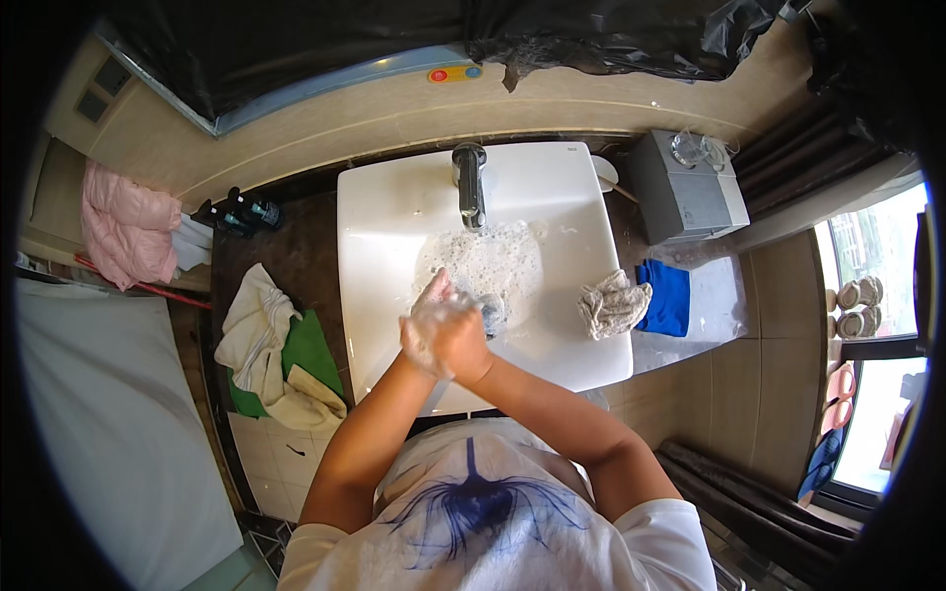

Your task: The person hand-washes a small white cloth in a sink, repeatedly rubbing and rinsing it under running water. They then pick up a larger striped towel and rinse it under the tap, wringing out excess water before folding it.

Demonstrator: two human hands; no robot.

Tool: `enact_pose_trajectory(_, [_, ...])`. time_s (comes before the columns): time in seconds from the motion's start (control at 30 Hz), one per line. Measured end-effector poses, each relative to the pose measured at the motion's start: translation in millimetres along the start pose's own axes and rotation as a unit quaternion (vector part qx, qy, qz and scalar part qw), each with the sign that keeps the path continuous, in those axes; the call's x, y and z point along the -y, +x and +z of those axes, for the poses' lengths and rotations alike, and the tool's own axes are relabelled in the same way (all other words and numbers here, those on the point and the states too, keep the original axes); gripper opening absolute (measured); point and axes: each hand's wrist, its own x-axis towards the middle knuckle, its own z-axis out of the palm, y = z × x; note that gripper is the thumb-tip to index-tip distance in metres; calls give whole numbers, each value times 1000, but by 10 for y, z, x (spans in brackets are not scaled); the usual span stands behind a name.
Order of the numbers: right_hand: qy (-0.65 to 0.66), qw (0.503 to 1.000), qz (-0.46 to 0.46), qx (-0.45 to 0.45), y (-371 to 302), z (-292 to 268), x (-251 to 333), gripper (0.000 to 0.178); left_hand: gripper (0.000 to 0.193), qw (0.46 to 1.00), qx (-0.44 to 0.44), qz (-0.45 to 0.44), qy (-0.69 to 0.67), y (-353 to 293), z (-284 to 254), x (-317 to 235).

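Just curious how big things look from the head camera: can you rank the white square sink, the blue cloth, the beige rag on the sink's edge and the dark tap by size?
1. White square sink
2. Blue cloth and beige rag: too alike to rank
3. Dark tap

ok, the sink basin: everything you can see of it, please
The sink basin is white, squarish with rounded corners, glossy like ceramic, set on a dark countertop below the wall. A dark metal faucet stands at its back centre, spout pointing into the bowl. Soap foam covers the bowl's middle. A crumpled beige cloth lies on its right rim. Both soapy hands, left and right, are clasped over its front part.
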Motion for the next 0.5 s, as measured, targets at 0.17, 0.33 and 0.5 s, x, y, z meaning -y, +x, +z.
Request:
enact_pose_trajectory(0.17, [-60,942,325,59,237,-171,-534,37,34,964,-116,-238,-13,98,304,-209])
enact_pose_trajectory(0.33, [84,898,432,6,367,-413,-706,47,22,954,-96,-246,143,71,339,-368])
enact_pose_trajectory(0.5, [113,913,392,-3,285,-383,-554,29,26,984,-150,-92,41,113,320,-318])
